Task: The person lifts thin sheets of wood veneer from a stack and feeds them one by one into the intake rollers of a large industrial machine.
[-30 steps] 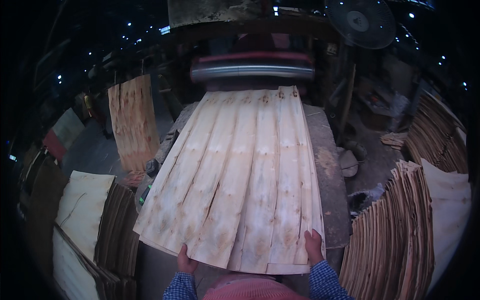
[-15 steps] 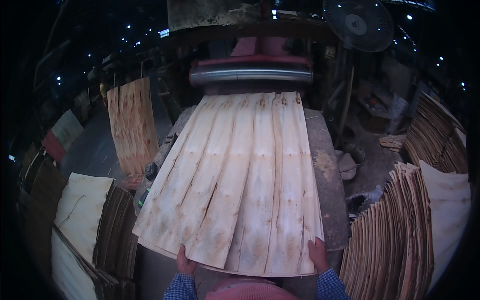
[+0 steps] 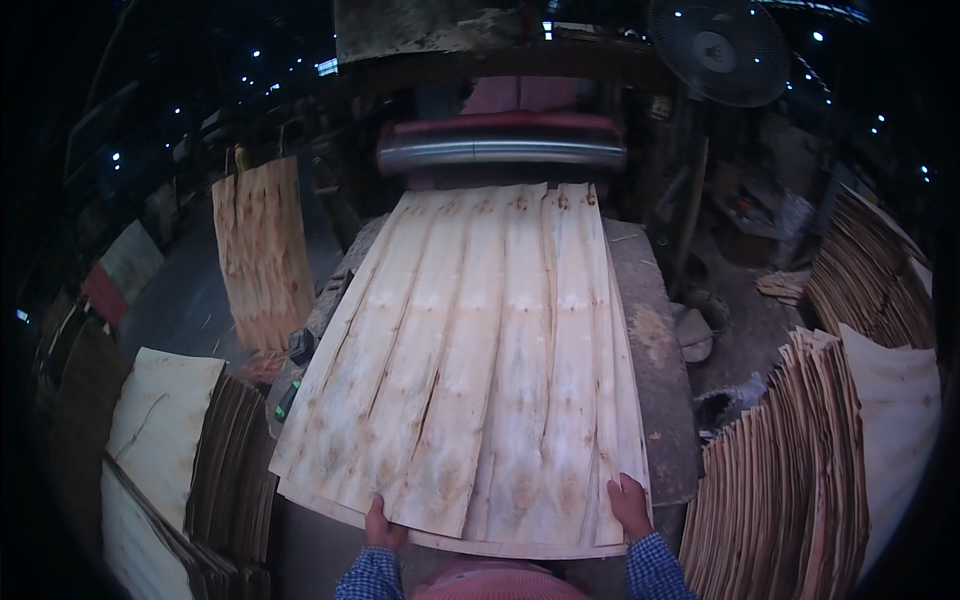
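Pale wood veneer sheets (image 3: 470, 370) lie stacked in front of me, the upper ones split into long strips with dark seams and knots. At the near edge, left of centre, my left hand (image 3: 385, 527) is closed on the top sheet, thumb above and the other fingers hidden beneath. My right hand (image 3: 629, 507) pinches the near right corner in the same way, its thumb on the outermost strip. Along the right side and near edge, a lower sheet shows from under the upper ones.
The sheets lie on a worn table (image 3: 655, 330). Beyond it is a shiny metal roller (image 3: 500, 150) in a red frame. Veneer bundles (image 3: 775, 470) stand at right, others (image 3: 235, 470) at left. A fan (image 3: 715, 50) hangs at upper right. A small black-green object (image 3: 288, 400) sits at the table's left edge.
Both hands have moved slightly inward, the left to the right and the right to the left. The upper sheet's right edge has shifted left, baring more of the sheet below.
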Available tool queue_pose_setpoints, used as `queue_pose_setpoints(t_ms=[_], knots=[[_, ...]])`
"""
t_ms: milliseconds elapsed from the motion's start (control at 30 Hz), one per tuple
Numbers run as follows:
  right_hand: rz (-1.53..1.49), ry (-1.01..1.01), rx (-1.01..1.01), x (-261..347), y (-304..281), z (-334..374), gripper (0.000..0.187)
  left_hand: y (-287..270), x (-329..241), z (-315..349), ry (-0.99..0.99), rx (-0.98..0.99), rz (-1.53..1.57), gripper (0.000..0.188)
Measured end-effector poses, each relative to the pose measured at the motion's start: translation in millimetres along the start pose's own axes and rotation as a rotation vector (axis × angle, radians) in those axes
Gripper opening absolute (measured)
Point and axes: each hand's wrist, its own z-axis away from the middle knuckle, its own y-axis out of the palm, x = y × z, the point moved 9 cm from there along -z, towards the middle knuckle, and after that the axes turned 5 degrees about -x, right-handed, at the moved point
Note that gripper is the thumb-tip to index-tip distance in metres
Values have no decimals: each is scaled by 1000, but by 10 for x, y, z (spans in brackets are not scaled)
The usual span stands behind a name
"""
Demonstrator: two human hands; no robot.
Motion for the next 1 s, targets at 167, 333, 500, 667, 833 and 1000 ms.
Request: queue_pose_setpoints(t_ms=[167,333,500,667,833,1000], knots=[[-14,-5,6,156,197,-539,23,46,-200,-141,-27,-13,-2,51],[5,105,92,-166,59,-132,24,-212,-146,-31,-43,-11,23,52],[66,93,28,-158,-103,50,24,-194,-114,169,-29,-54,11,52],[8,95,10,-361,149,-438,22,-112,-220,-252,-74,-45,9,50],[65,58,-60,-303,194,-350,23,-318,-50,-333,-52,-122,-10,48],[120,12,-103,-231,131,-234,27,-285,105,-318,-69,-101,-18,47]])
